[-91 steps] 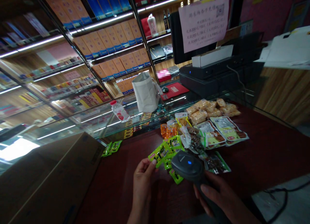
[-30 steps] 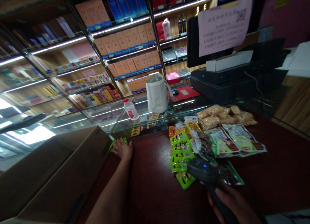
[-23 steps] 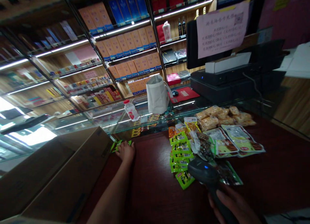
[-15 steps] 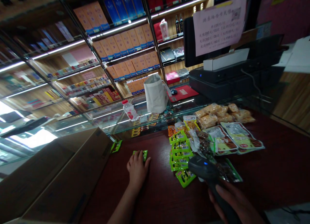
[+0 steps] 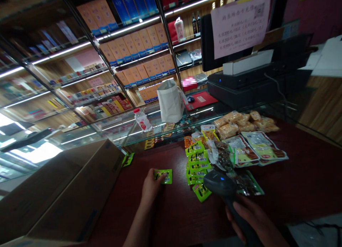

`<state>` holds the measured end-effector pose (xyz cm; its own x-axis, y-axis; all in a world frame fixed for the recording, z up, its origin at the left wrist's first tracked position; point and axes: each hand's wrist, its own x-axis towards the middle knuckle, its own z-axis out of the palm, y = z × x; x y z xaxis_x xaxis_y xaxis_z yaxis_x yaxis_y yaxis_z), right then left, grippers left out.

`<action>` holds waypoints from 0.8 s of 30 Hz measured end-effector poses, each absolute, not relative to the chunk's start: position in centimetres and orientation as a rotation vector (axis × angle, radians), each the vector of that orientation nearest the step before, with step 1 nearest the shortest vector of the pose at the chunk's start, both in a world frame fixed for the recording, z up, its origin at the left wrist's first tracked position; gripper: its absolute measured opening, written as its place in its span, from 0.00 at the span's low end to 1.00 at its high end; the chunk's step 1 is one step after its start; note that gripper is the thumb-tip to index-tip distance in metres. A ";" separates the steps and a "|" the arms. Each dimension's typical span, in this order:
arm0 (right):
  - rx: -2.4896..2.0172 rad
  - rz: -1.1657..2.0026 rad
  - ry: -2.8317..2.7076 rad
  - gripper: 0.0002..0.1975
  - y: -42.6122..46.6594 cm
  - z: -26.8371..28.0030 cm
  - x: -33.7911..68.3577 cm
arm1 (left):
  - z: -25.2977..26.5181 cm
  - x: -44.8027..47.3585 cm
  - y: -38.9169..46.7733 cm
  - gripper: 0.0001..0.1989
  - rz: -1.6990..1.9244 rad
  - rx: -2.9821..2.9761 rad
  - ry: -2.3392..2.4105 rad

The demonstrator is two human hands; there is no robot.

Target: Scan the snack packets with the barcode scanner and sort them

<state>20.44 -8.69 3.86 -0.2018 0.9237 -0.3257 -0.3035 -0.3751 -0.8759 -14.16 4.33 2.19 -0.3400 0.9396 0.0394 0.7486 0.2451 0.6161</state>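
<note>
I see white bag [image 5: 170, 104] mid-frame, red-capped bottle [image 5: 142, 121] left of it, monitor [image 5: 207, 44] with pink sign [image 5: 239, 31] upper right, orange boxes [image 5: 133, 46] shelved upper left.

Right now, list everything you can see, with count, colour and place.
Table: one, dark red, foreground.
Held packet: one, green, in left hand.
Scanner: one, dark grey, in right hand.
Fanned packets: several, green, left of scanner.
Dark packs: uncounted, brown, near scanner.
Flat packs: two, white-green, table's right.
Wrapped snacks: many, tan, behind flat packs.
Orange packets: uncounted, orange, behind fanned packets.
Cardboard box: one, brown, left side.
Far packet: at least one, green, beside cardboard box.
Bottle: one, clear with red cap, glass counter.
Bag: one, white, glass counter.
Mouse: one, dark, red mat.
Monitor: one, black, behind pink sign.
Shelf boxes: many, orange and blue, background.
Left hand: one, bare, mid-table.
Right hand: one, bare, lower right.
</note>
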 end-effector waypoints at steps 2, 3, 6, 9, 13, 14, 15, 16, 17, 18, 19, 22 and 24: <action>-1.156 1.711 -0.839 0.32 -8.8 3.8 20.7 | 2.1 -13.5 3.7 0.20 0.940 1.467 2.029; -1.174 1.701 -0.835 0.32 -8.8 3.8 20.8 | 2.1 -13.0 3.4 0.20 1.018 1.401 1.930; -1.189 1.681 -0.848 0.30 -8.7 3.4 20.9 | 2.2 -11.2 2.4 0.23 1.194 1.161 1.644; -1.192 1.688 -0.847 0.30 -8.5 3.3 20.9 | 2.5 -9.4 1.6 0.23 1.264 0.999 1.476; -1.179 1.695 -0.857 0.30 -8.6 3.4 20.6 | 3.2 -7.8 0.9 0.22 1.260 0.941 1.395; -1.182 1.695 -0.857 0.30 -8.6 3.4 20.6 | 3.5 -7.4 0.7 0.22 1.250 0.942 1.401; -1.184 1.697 -0.857 0.30 -8.6 3.4 20.5 | 3.8 -7.2 0.5 0.22 1.244 0.944 1.415; -1.182 1.699 -0.860 0.29 -8.7 3.4 20.4 | 4.3 -6.9 0.4 0.22 1.244 0.946 1.430; -1.174 1.697 -0.863 0.28 -8.7 3.4 20.4 | 4.7 -6.7 0.2 0.22 1.248 0.946 1.447; -1.160 1.697 -0.871 0.27 -8.7 3.3 20.3 | 5.2 -6.4 0.1 0.22 1.258 0.947 1.461; -1.143 1.697 -0.881 0.26 -8.7 3.3 20.3 | 5.7 -6.2 0.0 0.22 1.274 0.949 1.472; -1.115 1.701 -0.879 0.26 -8.8 3.3 20.3 | 6.8 -5.7 -0.1 0.23 1.303 0.964 1.487; -1.129 1.701 -0.854 0.26 -8.8 3.5 20.3 | 6.9 -5.4 0.0 0.24 1.303 0.975 1.491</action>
